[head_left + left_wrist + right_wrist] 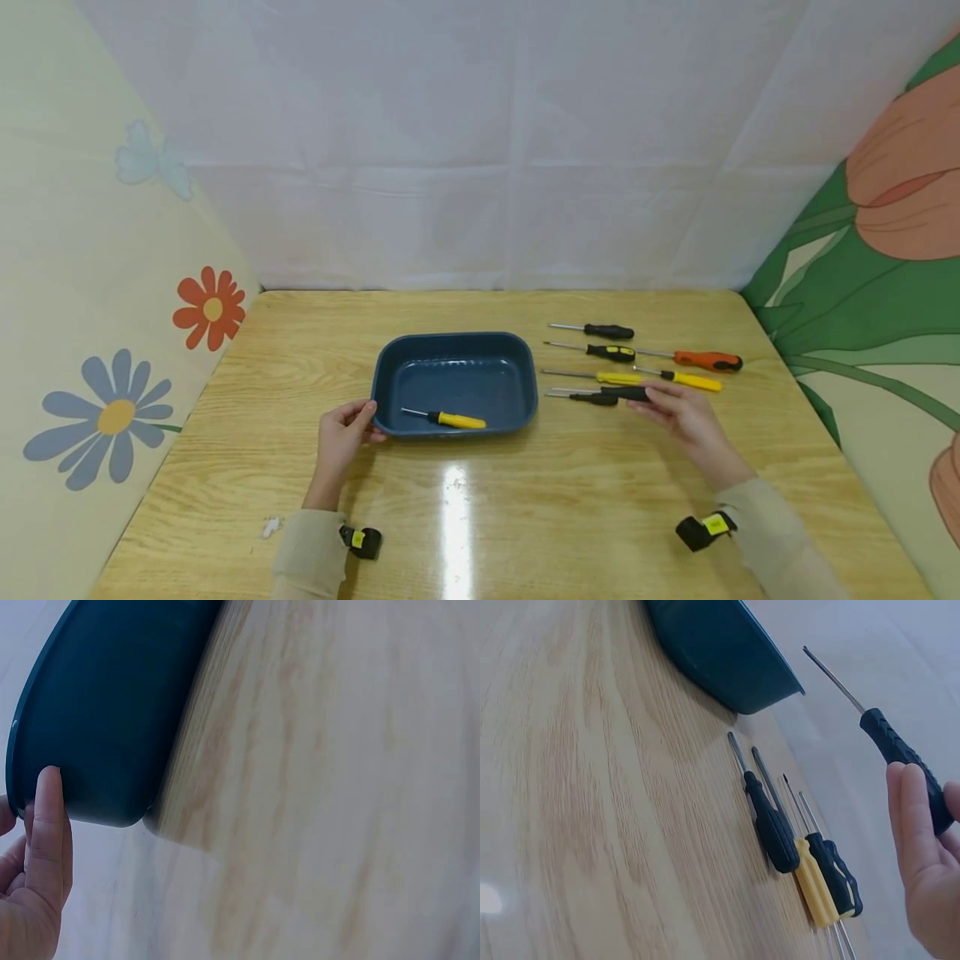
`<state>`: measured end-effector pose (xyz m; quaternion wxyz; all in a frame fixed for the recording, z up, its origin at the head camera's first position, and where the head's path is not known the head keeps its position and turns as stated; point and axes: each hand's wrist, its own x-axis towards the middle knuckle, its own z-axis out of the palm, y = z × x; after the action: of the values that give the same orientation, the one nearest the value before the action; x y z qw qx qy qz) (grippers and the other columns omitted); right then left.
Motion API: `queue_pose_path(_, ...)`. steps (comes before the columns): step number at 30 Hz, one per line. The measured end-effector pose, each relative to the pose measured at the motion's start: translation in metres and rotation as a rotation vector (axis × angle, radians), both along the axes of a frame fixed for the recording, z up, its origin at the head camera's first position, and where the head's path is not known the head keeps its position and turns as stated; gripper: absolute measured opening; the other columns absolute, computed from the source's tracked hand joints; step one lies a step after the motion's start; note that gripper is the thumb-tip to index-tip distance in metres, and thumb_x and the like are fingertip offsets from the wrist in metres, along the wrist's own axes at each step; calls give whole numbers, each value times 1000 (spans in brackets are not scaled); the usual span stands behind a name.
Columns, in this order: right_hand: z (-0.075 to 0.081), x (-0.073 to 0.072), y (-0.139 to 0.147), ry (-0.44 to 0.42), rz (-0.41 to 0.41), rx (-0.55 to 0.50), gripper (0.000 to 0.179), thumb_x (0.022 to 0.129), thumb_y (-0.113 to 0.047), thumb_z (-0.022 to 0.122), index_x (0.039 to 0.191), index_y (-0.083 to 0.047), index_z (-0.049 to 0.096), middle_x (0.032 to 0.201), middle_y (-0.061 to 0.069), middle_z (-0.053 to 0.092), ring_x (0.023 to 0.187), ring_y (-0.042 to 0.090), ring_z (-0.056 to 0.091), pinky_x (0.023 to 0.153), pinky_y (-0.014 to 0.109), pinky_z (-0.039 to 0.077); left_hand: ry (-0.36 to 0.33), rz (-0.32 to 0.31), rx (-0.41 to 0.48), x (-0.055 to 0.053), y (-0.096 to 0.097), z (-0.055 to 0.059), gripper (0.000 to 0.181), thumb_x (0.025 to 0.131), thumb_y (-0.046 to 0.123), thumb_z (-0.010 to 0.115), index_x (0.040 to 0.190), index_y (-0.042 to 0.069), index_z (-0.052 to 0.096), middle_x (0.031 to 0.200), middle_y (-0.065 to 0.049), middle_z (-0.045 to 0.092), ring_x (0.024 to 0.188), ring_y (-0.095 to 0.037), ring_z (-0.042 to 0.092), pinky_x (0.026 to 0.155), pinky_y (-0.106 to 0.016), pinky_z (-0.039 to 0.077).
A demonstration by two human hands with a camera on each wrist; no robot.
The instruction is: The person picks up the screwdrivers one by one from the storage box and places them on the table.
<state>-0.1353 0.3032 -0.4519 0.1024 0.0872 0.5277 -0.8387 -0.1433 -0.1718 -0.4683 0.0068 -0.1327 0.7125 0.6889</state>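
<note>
My left hand (347,435) grips the near left corner of a dark blue basin (517,392), thumb over the rim and fingers against the outer wall. Inside the basin lies a small yellow-handled screwdriver (459,421) with a black collar. In my right hand (686,421) a black-handled screwdriver (901,754) is pinched by the handle's end, raised above the table with its shaft toward the basin. Beneath it on the table lies another black screwdriver (769,825). A long yellow-handled screwdriver (816,885) is beside that one.
Right of the basin, several more screwdrivers lie on the wooden table (555,508): a black one (609,331), a black-and-yellow one (611,353), an orange-and-black one (705,360) and a yellow one (693,382). A white cloth (450,225) hangs behind the table.
</note>
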Motion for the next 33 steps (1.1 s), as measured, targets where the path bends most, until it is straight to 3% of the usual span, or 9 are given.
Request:
queue_pose_path(4,-26,-8,23,12,-19,0,22,85,-6,63,107,-5,66,99,7,66,91,23,64,84,30,50,-6,-3,0,0,0,-1,33,91,10,54,112,-16,54,72,-13,63,53,-12,60,54,-28,56)
queue_pose_path(5,-26,-8,25,15,-19,-7,22,85,-6,64,106,-6,67,99,6,66,90,22,64,84,30,50,-5,-2,0,0,0,-1,33,91,9,54,112,-16,54,72,-13,63,53,-12,60,54,-28,56)
queue_pose_path(9,4,3,16,31,-17,-62,13,86,-3,61,93,-9,71,91,7,67,83,21,66,78,28,53,2,1,-10,0,0,-2,31,92,8,54,111,-16,54,72,-13,62,53,-11,60,54,-28,56)
queue_pose_path(14,21,9,15,-19,-51,-144,26,90,7,49,86,-6,71,85,10,67,79,23,67,74,27,55,2,10,-13,0,0,-3,29,92,8,54,109,-15,56,71,-12,62,53,-12,60,54,-28,56)
queue_pose_path(33,12,11,48,-81,-90,-190,26,91,6,48,84,-3,71,81,14,68,77,25,67,73,27,55,22,5,-29,0,0,0,31,92,9,54,109,-17,55,71,-13,62,53,-11,60,52,-26,56)
